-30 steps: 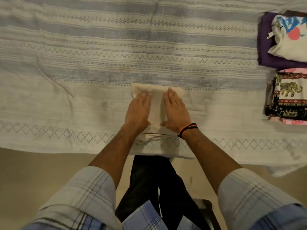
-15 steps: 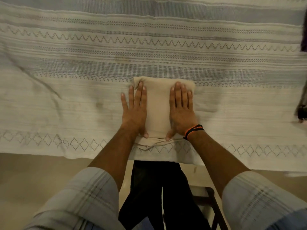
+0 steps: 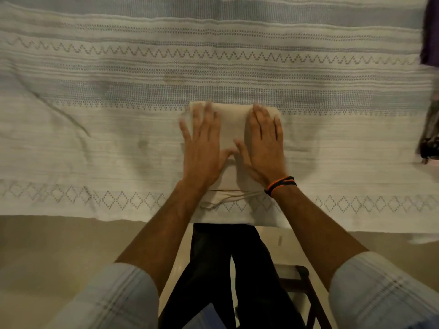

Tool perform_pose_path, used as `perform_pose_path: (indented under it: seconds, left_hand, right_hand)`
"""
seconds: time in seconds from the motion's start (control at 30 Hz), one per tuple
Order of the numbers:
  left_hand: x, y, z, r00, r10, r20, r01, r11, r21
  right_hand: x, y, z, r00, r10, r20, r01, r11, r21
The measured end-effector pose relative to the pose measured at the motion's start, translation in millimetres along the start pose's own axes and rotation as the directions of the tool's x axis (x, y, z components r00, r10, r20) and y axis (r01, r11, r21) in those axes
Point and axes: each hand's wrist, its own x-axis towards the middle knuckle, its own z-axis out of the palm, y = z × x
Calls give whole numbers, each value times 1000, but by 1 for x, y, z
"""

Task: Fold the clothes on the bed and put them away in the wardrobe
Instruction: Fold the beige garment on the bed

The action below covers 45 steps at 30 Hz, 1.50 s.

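Note:
A folded beige garment [image 3: 234, 129] lies on the bed near its front edge, on the striped white-and-grey bedspread [image 3: 118, 91]. My left hand [image 3: 203, 148] presses flat on the garment's left side with fingers spread. My right hand [image 3: 263, 143] presses flat on its right side, an orange-and-black band on the wrist. The thumbs nearly meet at the garment's middle. The garment's near end [image 3: 228, 198] sticks out loose and creased below my wrists. The fingers look blurred.
Purple cloth [image 3: 431, 32] and a dark patterned garment [image 3: 430, 143] show at the right edge of the bed. Below the bed edge are the tan floor [image 3: 59, 252], my dark trousers and a dark wooden stool [image 3: 306, 295].
Both hands have slid along the folded garment, pressing it flat. The view shifted left, so the stacks of folded clothes at the right have almost left the frame.

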Motion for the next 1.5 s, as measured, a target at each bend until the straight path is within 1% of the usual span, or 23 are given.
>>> perform_pose_path:
  seconds: [0.03,0.07,0.1,0.17,0.27,0.4,0.47,0.53,0.57,0.6,0.63,0.7,0.77,0.83,0.93,1.0,1.03,1.1,1.17,1.2,1.3,1.4,1.5]
  left_hand:
    - [-1,4,2,992,59,-108,-64,997,-42]
    - [1,8,6,980,91,-177,-107,991,-83]
    - [7,10,10,974,100,-203,-126,985,-119]
    - [21,7,24,980,96,-172,-119,985,-129]
    - [29,-12,43,988,94,-119,-97,995,-17]
    - [25,-32,47,992,-3,-126,7,999,33]
    - [26,-32,43,988,-51,-143,56,998,34]
    - [27,-25,36,977,-104,-184,107,994,8]
    - [29,-19,31,974,-82,-212,81,997,-12]
    - [31,-12,28,971,-29,-237,24,999,-24]
    - [35,-5,27,967,41,-253,-49,998,-28]
    - [42,3,30,966,111,-235,-125,991,-45]
    - [45,-5,39,977,103,-189,-108,994,-16]
    - [42,-22,45,985,79,-155,-71,996,51]
    - [35,-41,45,988,-67,-141,74,996,44]
    - [29,-39,38,974,-161,-160,166,986,17]
    - [25,-33,34,969,-176,-173,180,984,7]
    - [12,-14,32,978,-100,-183,98,995,-21]
    - [-5,7,41,985,-1,-170,-5,999,-33]
    - [-13,13,48,988,7,-157,-13,999,-37]
    - [-32,3,68,997,-49,-67,49,999,-1]
    - [-43,-20,70,997,-54,-48,58,996,72]
    - [-51,-37,63,987,-149,-53,149,989,0]
  right_hand:
    - [4,-2,2,997,-23,-77,23,1000,-3]
    - [11,-3,6,991,-54,-120,53,999,-13]
    - [19,-6,9,988,-89,-122,88,996,-13]
    - [32,-7,21,986,-149,-72,147,988,-39]
    - [32,4,37,982,-186,-24,180,969,-171]
    - [25,21,39,994,-56,-95,42,989,-141]
    - [24,23,37,989,83,-122,-92,993,-74]
    - [26,22,32,961,222,-167,-228,973,-20]
    - [29,20,28,955,227,-192,-236,971,-27]
    - [30,17,27,962,179,-206,-194,979,-57]
    - [31,14,28,975,85,-204,-107,989,-99]
    - [32,7,34,983,-99,-157,75,986,-149]
    - [34,11,41,980,-168,-107,149,975,-162]
    - [34,21,43,987,-117,-110,99,983,-156]
    - [27,33,37,979,145,-145,-146,989,8]
    - [19,34,29,957,256,-137,-244,965,95]
    - [15,32,23,954,254,-157,-245,967,77]
    - [7,20,16,970,141,-197,-146,989,-14]
    - [-7,1,22,985,11,-169,-20,998,-52]
    - [-15,-7,28,990,-11,-142,3,999,-53]
    - [-35,-2,47,998,6,-55,-10,997,-78]
    - [-45,18,51,999,-12,-46,7,993,-115]
    - [-58,27,46,995,93,-25,-94,995,-27]
